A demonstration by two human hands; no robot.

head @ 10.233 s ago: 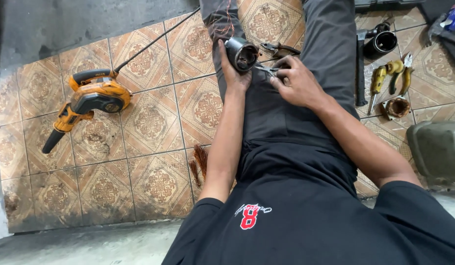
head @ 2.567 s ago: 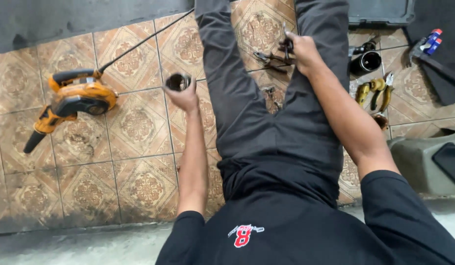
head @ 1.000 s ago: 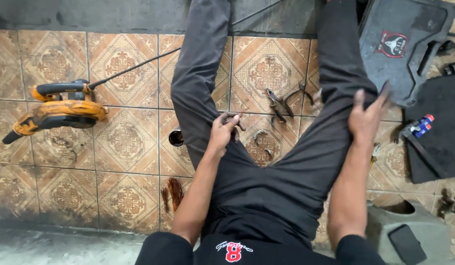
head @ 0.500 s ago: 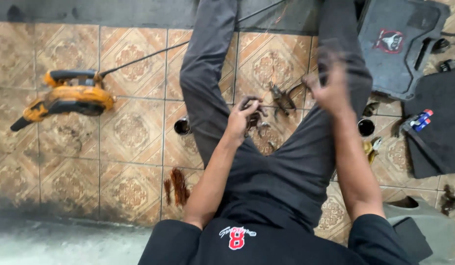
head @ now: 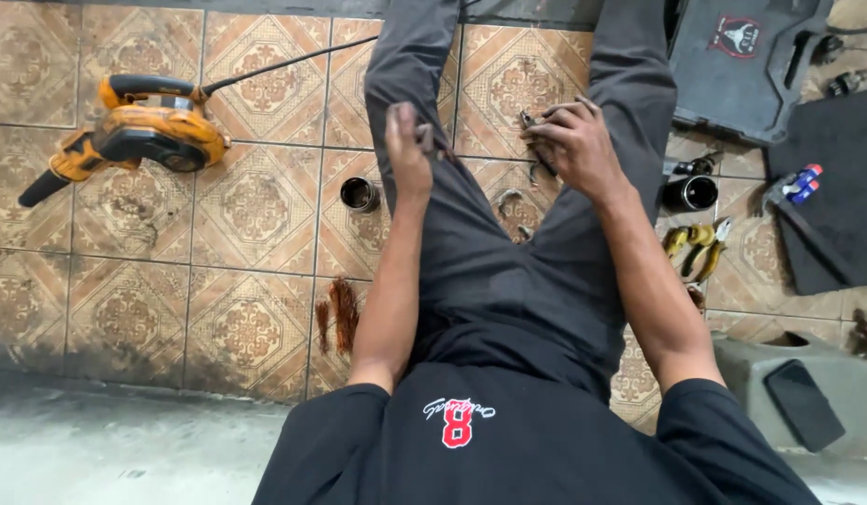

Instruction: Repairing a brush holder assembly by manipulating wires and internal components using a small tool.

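The pliers (head: 536, 140) are a dark metal pair, largely covered by the right hand (head: 573, 150); only the dark jaws and part of one handle show at the fingertips. They lie on the patterned tile floor (head: 256, 206) between the person's outstretched legs, toward the floor's far edge.

Right hand: fingers curled and bunched over the pliers, touching them. Whether the grip is fully closed cannot be determined.

Left hand (head: 410, 154): raised over the left thigh, fingers drawn together on a small dark object (head: 426, 138). The object is blurred and its kind cannot be determined.

Surroundings:
- A small dark cylindrical part (head: 359, 194) stands on the floor just beside the left leg.
- An orange electric blower (head: 134, 136) lies near the floor's far left corner, its black cord running toward the far edge.
- A bundle of copper wire strands (head: 340, 313) lies near the left elbow.
- Yellow-handled pliers (head: 695, 245) and a black cylindrical housing (head: 690, 192) lie right of the right leg.
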